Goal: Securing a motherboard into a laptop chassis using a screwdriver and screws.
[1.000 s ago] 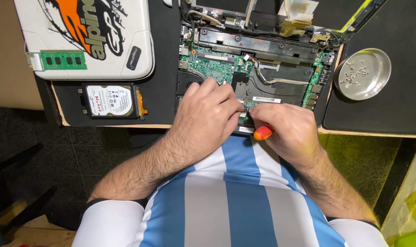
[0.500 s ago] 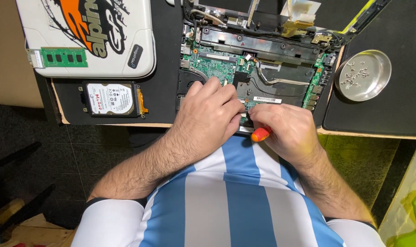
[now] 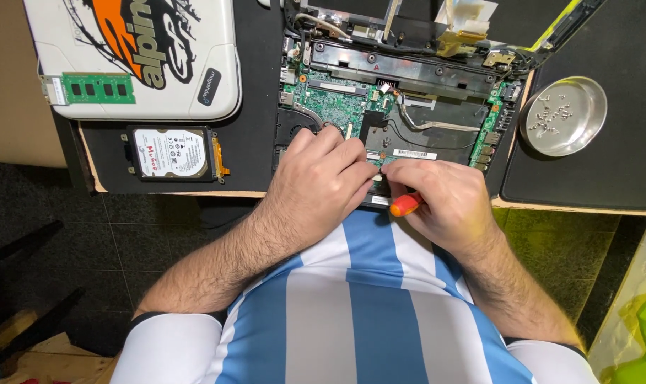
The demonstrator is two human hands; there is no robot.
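An opened laptop (image 3: 437, 85) lies on the black mat, its green circuit board (image 3: 334, 99) and cables bared. My left hand (image 3: 323, 181) rests on the laptop's near edge, fingers bent over the board by the fan. My right hand (image 3: 444, 203) grips a screwdriver with an orange-red handle (image 3: 405, 205); its tip is hidden under my fingers at the laptop's front edge. The two hands touch each other there.
A round metal dish (image 3: 563, 117) with several small screws sits at the right. At the left lie a hard drive (image 3: 171, 153), a green memory stick (image 3: 95, 88) and a white laptop lid with orange and black graphics (image 3: 138, 50). The table edge runs just below my hands.
Both hands stay at the laptop's front edge; they have shifted only slightly, and the view has drifted a little.
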